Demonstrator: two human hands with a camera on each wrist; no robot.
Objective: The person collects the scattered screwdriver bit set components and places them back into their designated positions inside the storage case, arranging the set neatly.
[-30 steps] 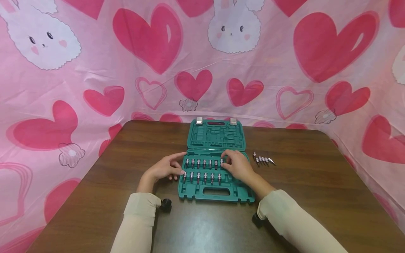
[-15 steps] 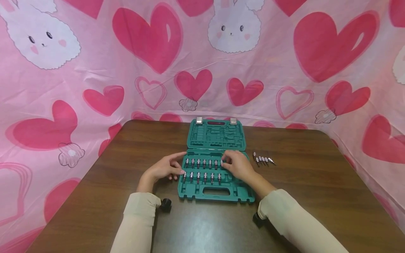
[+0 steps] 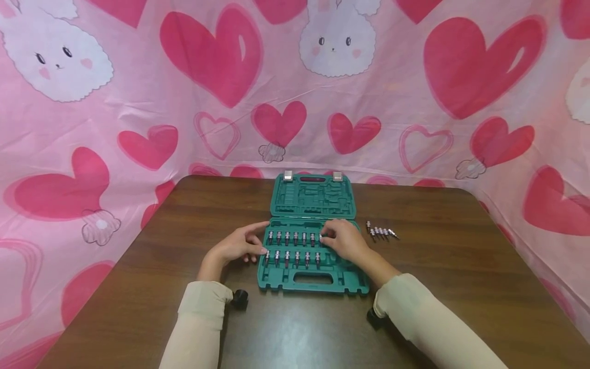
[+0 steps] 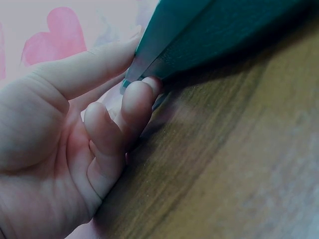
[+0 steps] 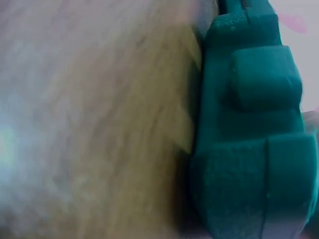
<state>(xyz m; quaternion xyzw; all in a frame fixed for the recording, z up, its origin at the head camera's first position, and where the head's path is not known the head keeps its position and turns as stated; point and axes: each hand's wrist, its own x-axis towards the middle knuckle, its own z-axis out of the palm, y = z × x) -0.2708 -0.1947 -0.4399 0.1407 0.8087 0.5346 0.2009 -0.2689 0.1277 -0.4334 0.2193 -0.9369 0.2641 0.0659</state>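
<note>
A green moulded case (image 3: 272,281) lies unfolded on the table, with two rows of silver bit sockets (image 3: 297,257) set in its near half. My left hand (image 3: 237,246) holds the case's left edge. In the left wrist view, the thumb of that hand (image 4: 65,114) lies along the rim of the case (image 4: 199,45), and bent fingers rest against its side. My right hand (image 3: 346,240) pinches a bit socket (image 3: 320,238) at the right end of the upper row, its lower part hidden by fingertips. The right wrist view shows mainly the case's edge (image 5: 264,79).
Several loose bit sockets (image 3: 379,231) lie on the wooden table (image 3: 442,266), right of the case. The case's lid (image 3: 313,197), with two metal latches, lies folded back. Behind the table hangs a pink cloth (image 3: 392,92) with hearts and rabbits.
The head view has shifted slightly. Both hands keep nearly the same places on the case, with the right fingers still at the upper row's right end.
</note>
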